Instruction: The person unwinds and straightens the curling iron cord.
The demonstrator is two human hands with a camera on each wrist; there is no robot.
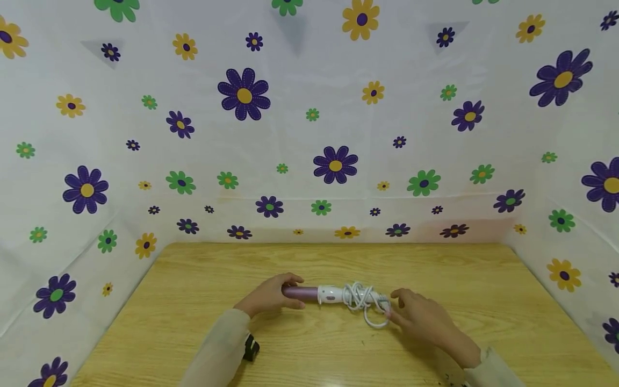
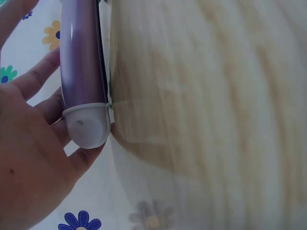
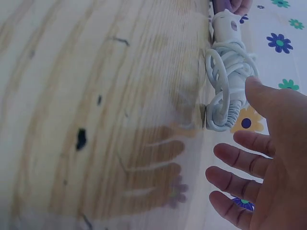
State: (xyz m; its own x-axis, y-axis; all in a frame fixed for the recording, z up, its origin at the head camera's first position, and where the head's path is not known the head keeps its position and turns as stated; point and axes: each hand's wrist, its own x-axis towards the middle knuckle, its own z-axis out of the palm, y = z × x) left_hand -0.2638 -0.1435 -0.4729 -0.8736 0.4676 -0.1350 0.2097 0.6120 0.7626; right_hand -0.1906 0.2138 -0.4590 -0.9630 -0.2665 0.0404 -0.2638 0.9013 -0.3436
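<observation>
Nearest the camera, two pale sleeves reach in over a light wooden table (image 1: 193, 333), with a small black object (image 1: 251, 348) lying on the wood just beside the left forearm. The left hand (image 1: 271, 295) wraps its fingers over the purple barrel end of a curling iron (image 1: 316, 294); the left wrist view shows the barrel's rounded white tip (image 2: 88, 125) resting against the curled fingers. The curling iron lies flat on its side across the middle of the table, purple barrel toward the left hand, white handle toward the right. A white power cord (image 1: 364, 299) is wound in loose loops around the handle, one loop hanging toward the near edge. The right hand (image 1: 420, 317) is spread with its fingers straight and relaxed, holding nothing, its fingertips just beside the cord loops; whether they touch is unclear. Beyond the table rise walls of white cloth (image 1: 309, 134) printed with purple, green and yellow flowers.
</observation>
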